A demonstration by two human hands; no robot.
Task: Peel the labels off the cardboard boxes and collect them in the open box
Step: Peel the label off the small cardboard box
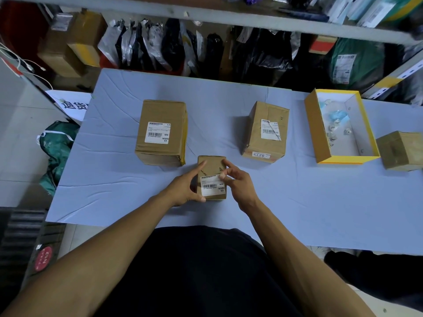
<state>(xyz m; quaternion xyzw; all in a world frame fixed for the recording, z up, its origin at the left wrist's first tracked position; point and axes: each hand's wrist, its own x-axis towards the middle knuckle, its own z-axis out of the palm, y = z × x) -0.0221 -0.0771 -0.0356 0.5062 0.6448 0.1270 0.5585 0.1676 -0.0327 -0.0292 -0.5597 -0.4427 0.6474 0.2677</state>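
Starting the label peel on the near box.
Left hand [185,191] grips small brown cardboard box [211,167] steady; right hand [237,179] pinches white label [211,187] corner to lift it.

The person wore a black top [201,271]. Both arms were bare all the way down, with no sleeves showing. The left hand [183,191] and right hand [238,184] had no gloves.

Grey shelf rack [206,16] behind table [114,179] (stuffed with parcels); tiled floor [20,133].

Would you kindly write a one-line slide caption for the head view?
Left hand steadies a small brown cardboard box while the right hand pinches its white label's corner.
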